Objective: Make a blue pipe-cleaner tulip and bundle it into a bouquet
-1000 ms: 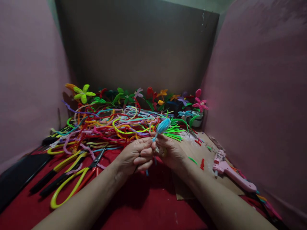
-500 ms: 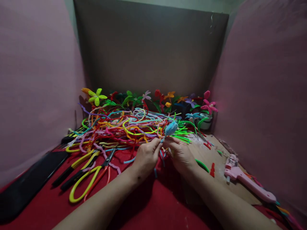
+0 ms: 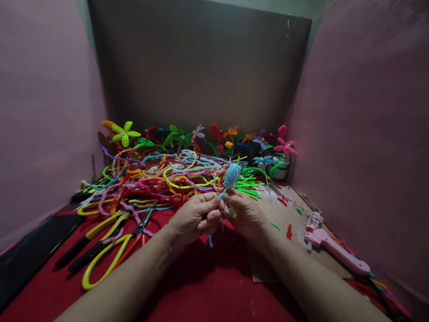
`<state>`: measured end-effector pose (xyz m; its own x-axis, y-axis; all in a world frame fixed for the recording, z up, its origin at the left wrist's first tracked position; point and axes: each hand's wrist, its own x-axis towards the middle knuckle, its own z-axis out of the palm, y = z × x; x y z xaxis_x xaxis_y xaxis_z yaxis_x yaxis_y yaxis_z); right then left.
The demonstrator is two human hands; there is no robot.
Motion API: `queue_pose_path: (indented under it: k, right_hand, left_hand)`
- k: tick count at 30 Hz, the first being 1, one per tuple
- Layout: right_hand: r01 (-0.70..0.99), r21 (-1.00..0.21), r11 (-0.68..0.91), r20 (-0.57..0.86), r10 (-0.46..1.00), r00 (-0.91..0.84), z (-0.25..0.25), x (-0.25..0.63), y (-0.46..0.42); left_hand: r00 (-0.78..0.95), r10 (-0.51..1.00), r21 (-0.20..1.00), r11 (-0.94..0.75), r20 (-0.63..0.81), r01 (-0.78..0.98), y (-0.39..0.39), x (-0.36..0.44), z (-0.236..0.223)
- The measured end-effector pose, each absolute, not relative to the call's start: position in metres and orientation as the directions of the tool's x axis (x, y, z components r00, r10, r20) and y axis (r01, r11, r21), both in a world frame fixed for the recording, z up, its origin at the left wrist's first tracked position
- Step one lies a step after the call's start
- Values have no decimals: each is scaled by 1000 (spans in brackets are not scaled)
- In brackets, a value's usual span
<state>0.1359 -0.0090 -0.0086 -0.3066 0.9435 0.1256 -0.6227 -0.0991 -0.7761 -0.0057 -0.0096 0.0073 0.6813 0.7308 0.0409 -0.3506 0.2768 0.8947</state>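
Observation:
A light blue pipe-cleaner flower bud (image 3: 232,175) stands upright between my hands, its petals gathered into an oval. My left hand (image 3: 197,212) pinches the stem just under the bud with thumb and fingers. From the other side my right hand (image 3: 244,208) is closed on the same stem, with something small and pale showing under its fingers. Blue stem ends hang down below both hands. Behind them lies a tangled heap of coloured pipe cleaners (image 3: 157,172), with bright green ones (image 3: 248,190) close behind my right hand.
To the left lie yellow-handled scissors (image 3: 109,264), pliers (image 3: 90,241) and a black flat object (image 3: 36,246). On the right, a pink glue gun (image 3: 338,250) rests on a cardboard sheet (image 3: 268,264). Finished pipe-cleaner flowers (image 3: 125,134) line the back; pink walls flank both sides.
The blue bud has turned more upright and sits slightly left and higher. My left fingers have shifted their hold on the stem. The whole view has moved a little to the right.

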Motion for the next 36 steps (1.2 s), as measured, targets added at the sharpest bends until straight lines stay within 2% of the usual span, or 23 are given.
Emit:
queue_pose_path:
  k: [3, 5, 8, 11, 13, 15, 17, 18, 21, 23, 26, 29, 31, 33, 36]
  right_hand:
    - [-605, -794, -59, 152, 945, -290, -9, 135, -9]
    - [-593, -805, -19, 147, 962, -231, -7, 134, -10]
    - [-584, -812, 22, 109, 988, -114, -3, 133, -13]
    - [-576, -816, 45, 82, 996, -39, -3, 132, -15]
    - [-565, -823, 49, 67, 998, -12, -6, 131, -15]
    - [-548, -835, 45, 54, 999, -1, -11, 130, -15]
    - [-524, -850, 47, 54, 999, 3, -14, 129, -14]
    - [-510, -858, 57, 64, 998, 3, -14, 128, -14]
    - [-484, -867, 115, 149, 988, -32, -13, 127, -14]
    - [-483, -865, 137, 198, 977, -76, -10, 128, -14]
    - [-464, -879, 114, 173, 981, -87, -7, 129, -14]
    - [-471, -880, 62, 104, 993, -63, -6, 130, -14]
    - [-497, -867, 30, 82, 993, -84, -6, 131, -14]
    - [-507, -862, 14, 88, 988, -124, -7, 132, -14]
    - [-504, -863, 34, 123, 982, -145, -9, 133, -12]
  left_hand:
    - [733, 678, 874, 326, 48, -359, -7, -9, 6]
    - [726, 686, 900, 292, 39, -324, -6, -8, 8]
    - [577, 814, 982, 52, 63, -181, -7, -4, 10]
    - [393, 905, 979, -199, 163, 53, -9, 1, 8]
    - [320, 902, 908, -365, 290, 207, -11, 2, 3]
    - [287, 842, 768, -537, 457, 350, -11, 1, -2]
    - [286, 780, 647, -623, 557, 439, -10, 0, -7]
    - [282, 773, 631, -630, 569, 453, -10, -1, -8]
    - [233, 831, 734, -556, 506, 390, -7, -1, -5]
    - [210, 883, 847, -465, 420, 260, -7, 1, -1]
    - [257, 940, 972, -233, 223, 10, -8, 3, 6]
    - [392, 918, 980, 18, 61, -196, -9, 1, 10]
    - [502, 864, 945, 138, 30, -295, -9, -2, 9]
    - [600, 800, 913, 223, 29, -342, -7, -6, 9]
    - [677, 735, 909, 270, 20, -319, -5, -9, 9]
